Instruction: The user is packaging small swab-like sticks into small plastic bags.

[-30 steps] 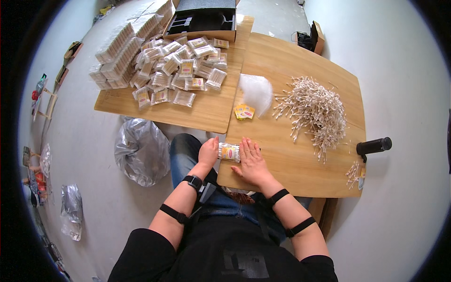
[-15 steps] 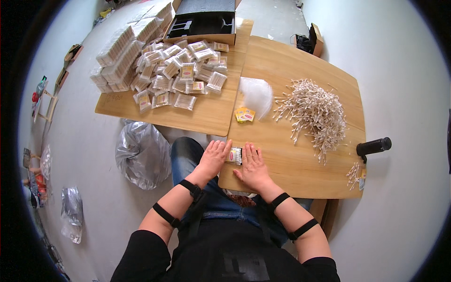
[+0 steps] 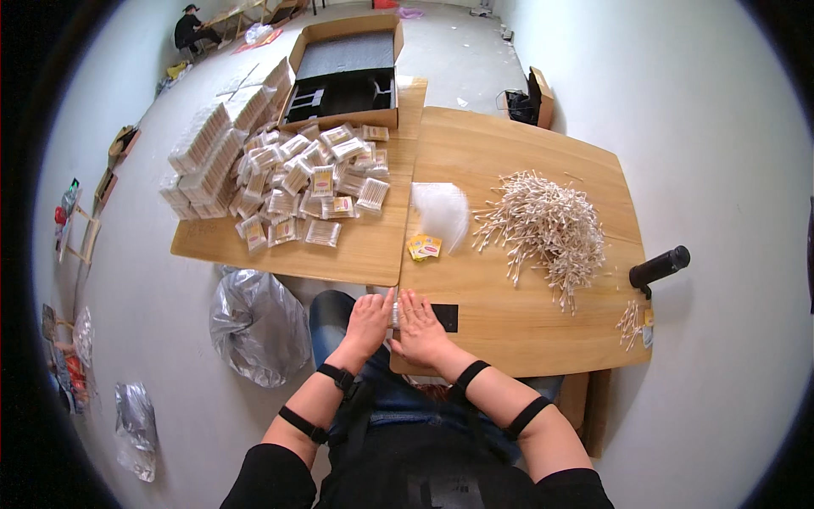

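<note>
Has both hands opened out, palms down, with fingers mostly straight: left hand (image 3: 370, 325) against the 9 o'clock side of a small swab packet (image 3: 395, 315), right hand (image 3: 420, 328) laid over its 3 o'clock side. Mostly hidden between them, at the left edge of the surface (image 3: 509, 335); cannot tell how firmly pressed. From there, at 3 o'clock, a black rectangle (image 3: 445, 318); at 1, yellow cards (image 3: 424, 247); at 2, loose swabs (image 3: 551, 233); at 11, heaped packets (image 3: 322, 182).

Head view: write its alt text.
Bare left hand and right hand flank a small, mostly hidden clear-and-white packet at the edge of a tan wooden table. A loose heap of white cotton swabs lies right; clear plastic swab packets are piled left.
</note>
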Demonstrator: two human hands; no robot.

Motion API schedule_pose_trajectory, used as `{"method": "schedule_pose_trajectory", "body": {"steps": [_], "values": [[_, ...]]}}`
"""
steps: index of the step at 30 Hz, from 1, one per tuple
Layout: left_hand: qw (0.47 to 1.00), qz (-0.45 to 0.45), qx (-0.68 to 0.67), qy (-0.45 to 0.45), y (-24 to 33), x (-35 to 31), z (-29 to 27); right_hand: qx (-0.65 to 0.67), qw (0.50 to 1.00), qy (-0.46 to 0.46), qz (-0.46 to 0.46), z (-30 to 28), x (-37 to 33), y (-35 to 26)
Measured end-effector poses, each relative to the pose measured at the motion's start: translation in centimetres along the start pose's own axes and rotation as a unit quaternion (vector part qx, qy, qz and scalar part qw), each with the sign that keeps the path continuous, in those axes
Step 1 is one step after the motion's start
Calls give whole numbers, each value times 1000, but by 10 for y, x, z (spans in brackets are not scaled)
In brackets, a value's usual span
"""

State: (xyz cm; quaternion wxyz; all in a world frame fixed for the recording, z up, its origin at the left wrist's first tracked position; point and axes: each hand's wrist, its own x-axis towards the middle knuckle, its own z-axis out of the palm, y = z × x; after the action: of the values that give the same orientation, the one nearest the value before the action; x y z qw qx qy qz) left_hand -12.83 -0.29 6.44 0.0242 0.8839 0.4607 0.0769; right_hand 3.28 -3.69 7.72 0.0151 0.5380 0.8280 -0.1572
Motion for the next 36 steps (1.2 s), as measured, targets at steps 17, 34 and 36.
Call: {"method": "schedule_pose_trajectory", "body": {"steps": [17, 34, 36], "values": [[944, -88, -280, 149, 36, 36, -89, 189, 971, 136, -56, -114, -15, -2], [794, -5, -608, 12, 107, 72, -78, 239, 940, 235, -65, -144, -98, 36], [814, -26, -581, 8, 105, 65, -77, 213, 933, 285, -49, -154, -102, 46]]}}
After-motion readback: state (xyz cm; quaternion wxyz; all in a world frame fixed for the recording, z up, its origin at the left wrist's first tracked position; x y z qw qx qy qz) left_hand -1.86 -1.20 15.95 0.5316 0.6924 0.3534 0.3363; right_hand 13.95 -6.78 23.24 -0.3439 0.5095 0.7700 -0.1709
